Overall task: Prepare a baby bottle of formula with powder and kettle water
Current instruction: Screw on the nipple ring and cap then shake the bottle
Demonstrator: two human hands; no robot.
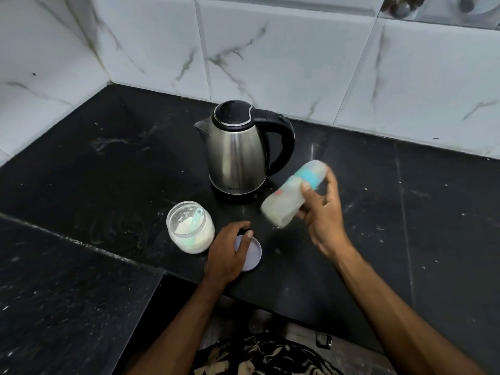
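My right hand (323,212) grips a baby bottle (289,196) with a blue collar, tilted and blurred in the air just right of the kettle. The steel kettle (238,152) with black lid and handle stands on the black counter (108,171), spout pointing left. An open glass jar of white powder (190,228) with a pale green scoop inside stands in front of the kettle. My left hand (230,253) rests on the jar's lilac lid (251,255), which lies flat on the counter beside the jar.
White marble-pattern tiled walls (270,50) meet in a corner at the back left. The counter steps around an L shape, with its front edge (270,301) close to my body. Bare counter stretches to the right of the bottle.
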